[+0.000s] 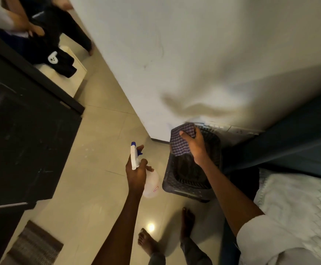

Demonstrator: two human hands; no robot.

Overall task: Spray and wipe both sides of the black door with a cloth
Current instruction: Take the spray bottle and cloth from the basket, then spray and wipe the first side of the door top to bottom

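Left hand (136,173) grips translucent white spray bottle with blue nozzle (136,157); right hand (195,146) pinches blue checked cloth (180,140) above dark slatted plastic basket (192,180). Black panelled door (22,131), well left of basket, untouched, no wet visible: judged both sides remain.

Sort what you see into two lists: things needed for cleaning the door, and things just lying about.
Needed for the job:
black door
spray bottle, held in the left hand
checked cloth, held in the right hand

Just lying about:
dark basket
striped mat
white towel

Tiled floor (102,142) bears a dark basket (190,186) and striped mat (35,245)
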